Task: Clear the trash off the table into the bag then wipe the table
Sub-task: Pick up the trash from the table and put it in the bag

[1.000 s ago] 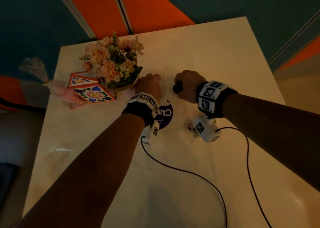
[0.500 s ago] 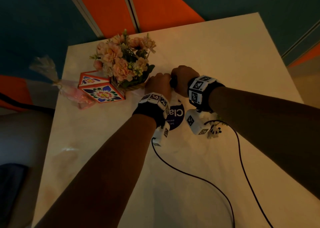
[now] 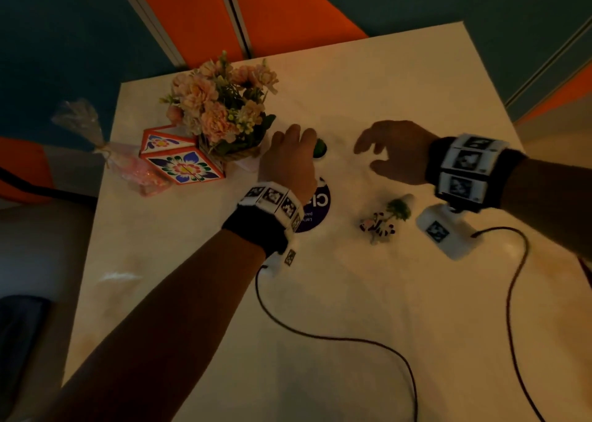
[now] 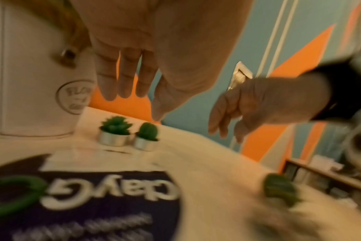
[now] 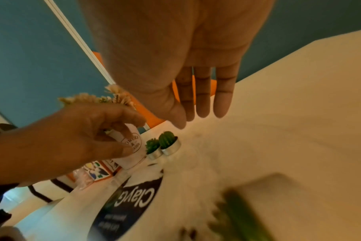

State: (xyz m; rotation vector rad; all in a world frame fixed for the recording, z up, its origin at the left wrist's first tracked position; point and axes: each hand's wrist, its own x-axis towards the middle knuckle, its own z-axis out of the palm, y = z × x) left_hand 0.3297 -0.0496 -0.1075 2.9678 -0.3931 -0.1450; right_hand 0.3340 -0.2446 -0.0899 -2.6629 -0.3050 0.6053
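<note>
Two small green cactus candles in silver tins (image 4: 114,133) (image 4: 146,138) stand side by side on the white table (image 3: 352,293), next to the flower pot. In the head view only one candle (image 3: 320,147) shows, just right of my left hand (image 3: 288,142). That hand hovers over them with relaxed fingers (image 4: 122,84), holding nothing. To the right, my right hand (image 3: 378,152) hangs spread and empty above the table, its fingers (image 5: 202,101) straight. A round purple card (image 3: 315,210) lies under my left wrist. A small cow-and-tree figurine (image 3: 381,219) lies below my right hand.
A white pot of pink flowers (image 3: 224,107) stands at the back left, with a floral-patterned box (image 3: 182,165) beside it. A pink cellophane-wrapped packet (image 3: 141,174) overhangs the table's left edge. Two black cables (image 3: 336,338) trail across the near half of the table.
Both hands were curled together at the cactus candles. They have let go and drawn apart, the right one moving right, which uncovers the figurine.
</note>
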